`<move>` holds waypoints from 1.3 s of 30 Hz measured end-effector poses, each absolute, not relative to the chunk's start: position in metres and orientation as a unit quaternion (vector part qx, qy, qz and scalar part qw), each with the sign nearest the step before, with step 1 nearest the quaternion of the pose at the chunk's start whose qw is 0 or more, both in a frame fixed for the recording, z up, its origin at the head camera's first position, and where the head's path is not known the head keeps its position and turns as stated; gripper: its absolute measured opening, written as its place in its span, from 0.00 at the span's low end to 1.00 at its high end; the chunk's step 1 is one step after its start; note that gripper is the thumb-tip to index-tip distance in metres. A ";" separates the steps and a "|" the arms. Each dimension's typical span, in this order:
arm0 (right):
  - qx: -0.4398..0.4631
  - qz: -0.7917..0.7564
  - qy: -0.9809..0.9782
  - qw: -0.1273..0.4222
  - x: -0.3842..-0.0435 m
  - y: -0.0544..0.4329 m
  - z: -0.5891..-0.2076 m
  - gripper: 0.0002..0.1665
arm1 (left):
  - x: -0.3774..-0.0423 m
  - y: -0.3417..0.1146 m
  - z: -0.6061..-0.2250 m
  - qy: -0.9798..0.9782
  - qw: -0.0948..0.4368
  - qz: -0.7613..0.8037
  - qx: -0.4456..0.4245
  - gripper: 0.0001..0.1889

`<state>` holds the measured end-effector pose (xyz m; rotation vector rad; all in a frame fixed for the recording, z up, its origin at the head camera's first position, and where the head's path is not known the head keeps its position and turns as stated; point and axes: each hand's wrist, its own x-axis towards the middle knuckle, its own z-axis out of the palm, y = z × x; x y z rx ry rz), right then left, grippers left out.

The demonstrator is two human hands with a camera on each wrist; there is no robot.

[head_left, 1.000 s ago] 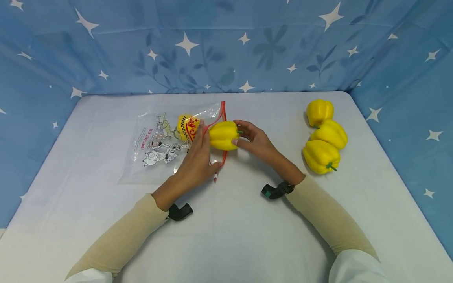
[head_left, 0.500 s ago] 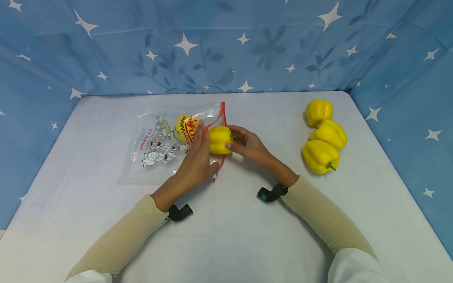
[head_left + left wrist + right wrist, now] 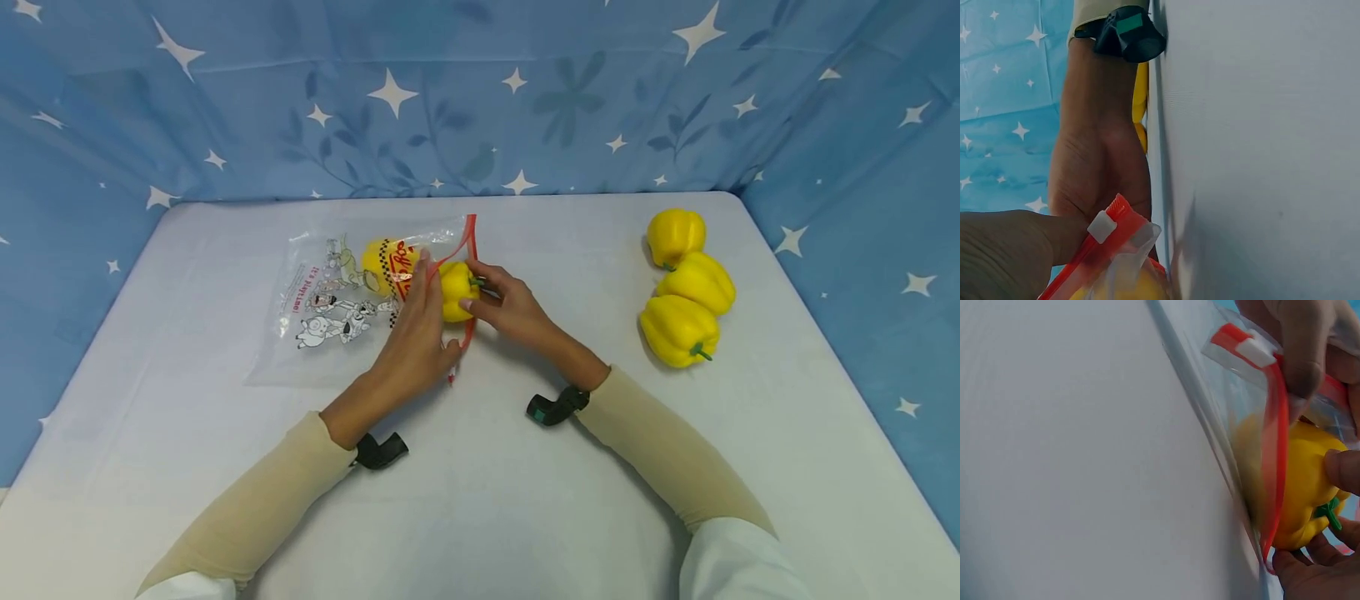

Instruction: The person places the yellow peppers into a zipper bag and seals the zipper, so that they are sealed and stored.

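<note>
White table (image 3: 480, 500), yellow pepper (image 3: 455, 293) between hands (image 3: 414, 337) (image 3: 516, 312)

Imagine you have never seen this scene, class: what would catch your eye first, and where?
Probably the yellow pepper near the middle, held by the right hand partly inside the red-edged mouth of a clear printed bag, where the left hand rests. Next, three more yellow peppers clustered at the table's far right. Behind hangs a blue curtain with white stars.

Yellow pepper (image 3: 1307, 478) in right hand (image 3: 1325, 570), partly inside red-edged bag (image 3: 1275, 437)
</note>
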<state>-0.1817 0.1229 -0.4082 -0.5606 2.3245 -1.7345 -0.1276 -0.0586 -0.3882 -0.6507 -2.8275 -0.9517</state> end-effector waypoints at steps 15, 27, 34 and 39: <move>-0.259 -0.567 0.779 0.070 -0.178 0.105 -0.413 0.40 | -0.124 -0.056 -0.383 -0.913 0.069 -0.328 -0.232 0.60; -0.228 -0.582 0.778 0.059 -0.175 0.107 -0.407 0.39 | -0.125 -0.056 -0.380 -0.913 0.066 -0.334 -0.224 0.62; -0.175 -0.622 0.763 0.012 -0.166 0.119 -0.402 0.26 | -0.124 -0.057 -0.380 -0.919 0.057 -0.329 -0.211 0.62; -0.177 -0.662 0.724 0.080 -0.161 0.117 -0.402 0.25 | -0.125 -0.058 -0.380 -0.919 0.058 -0.327 -0.215 0.62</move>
